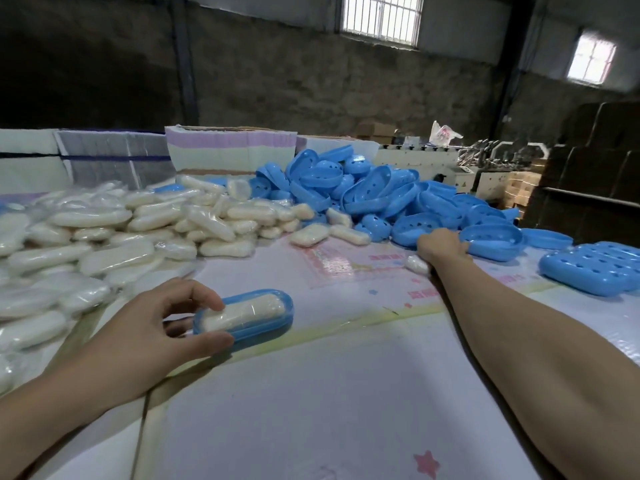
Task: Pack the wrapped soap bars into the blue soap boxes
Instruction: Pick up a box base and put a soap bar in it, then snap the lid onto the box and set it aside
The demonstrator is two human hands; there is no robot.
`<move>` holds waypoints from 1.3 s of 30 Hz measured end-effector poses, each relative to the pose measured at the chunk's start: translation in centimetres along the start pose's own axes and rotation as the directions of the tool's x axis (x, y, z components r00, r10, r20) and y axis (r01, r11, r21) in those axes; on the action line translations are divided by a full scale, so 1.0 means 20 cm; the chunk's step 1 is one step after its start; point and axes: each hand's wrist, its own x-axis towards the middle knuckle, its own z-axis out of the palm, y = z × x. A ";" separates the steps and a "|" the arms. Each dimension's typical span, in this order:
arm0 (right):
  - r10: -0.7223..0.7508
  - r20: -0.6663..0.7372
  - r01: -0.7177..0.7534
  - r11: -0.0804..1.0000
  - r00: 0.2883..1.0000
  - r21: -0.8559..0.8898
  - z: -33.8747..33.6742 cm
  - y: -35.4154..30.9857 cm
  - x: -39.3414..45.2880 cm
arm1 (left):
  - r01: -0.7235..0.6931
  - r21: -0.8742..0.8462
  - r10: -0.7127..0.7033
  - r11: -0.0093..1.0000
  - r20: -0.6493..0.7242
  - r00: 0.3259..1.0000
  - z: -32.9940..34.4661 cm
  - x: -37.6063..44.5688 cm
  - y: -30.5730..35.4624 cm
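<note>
A blue soap box half point(258, 323) lies on the table in front of me with a wrapped white soap bar point(242, 311) inside it. My left hand point(152, 327) holds this box at its left end, thumb on the near rim and fingertips on the soap. My right hand point(441, 245) reaches far across the table and grips the rim of another blue box half point(493, 242). A small wrapped soap point(417, 264) lies just under that wrist. A heap of wrapped soap bars point(104, 233) fills the left side, and a pile of blue box halves point(377, 192) sits behind.
Closed blue boxes point(595, 268) lie at the right edge. Folded printed sheets point(228, 150) stand behind the piles. Machinery point(485, 161) and stacked cartons point(588, 188) are at the far right. The table surface point(346, 393) is covered with pale printed sheeting.
</note>
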 end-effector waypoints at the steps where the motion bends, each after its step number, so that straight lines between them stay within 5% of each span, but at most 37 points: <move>1: 0.000 -0.005 0.000 1.000 1.000 0.008 0.00 0.00 0.00 | -0.002 -0.002 0.002 1.000 -0.003 1.000 0.00 0.00 0.00; 8: -0.068 -0.150 0.068 0.998 0.986 -0.008 0.01 0.03 0.00 | 0.008 -0.063 -0.007 0.998 0.006 1.000 0.00 -0.01 0.02; 16: -0.048 0.033 0.047 0.998 0.998 0.052 0.02 0.03 0.10 | 0.005 -0.109 -0.002 0.994 0.023 1.000 0.00 0.00 -0.01; 19: -0.070 -0.070 0.079 0.989 0.995 0.128 0.02 0.02 0.07 | -0.010 -0.089 0.013 0.996 0.031 0.999 -0.02 0.01 -0.04; 26: -0.337 -0.346 0.363 0.932 0.876 0.009 0.00 -0.02 0.00 | -0.017 -0.038 0.019 0.999 0.050 0.999 -0.03 0.02 -0.08; 30: -0.373 -0.530 0.524 0.836 0.762 0.165 -0.07 -0.08 -0.03 | -0.014 -0.011 0.015 1.000 0.038 0.999 -0.03 0.02 -0.07; 35: -0.615 -0.536 0.805 0.537 0.579 0.253 -0.20 -0.27 -0.27 | -0.016 -0.015 0.016 1.000 0.015 1.000 0.00 0.00 0.02; 37: -0.771 -0.482 0.908 0.382 0.417 0.174 -0.21 -0.36 -0.47 | -0.013 0.003 0.013 1.000 0.016 1.000 0.01 -0.01 0.04; 39: -0.898 -0.404 0.984 0.174 0.178 0.046 -0.18 -0.44 -0.71 | -0.004 0.030 0.004 1.000 0.002 1.000 0.01 -0.02 0.05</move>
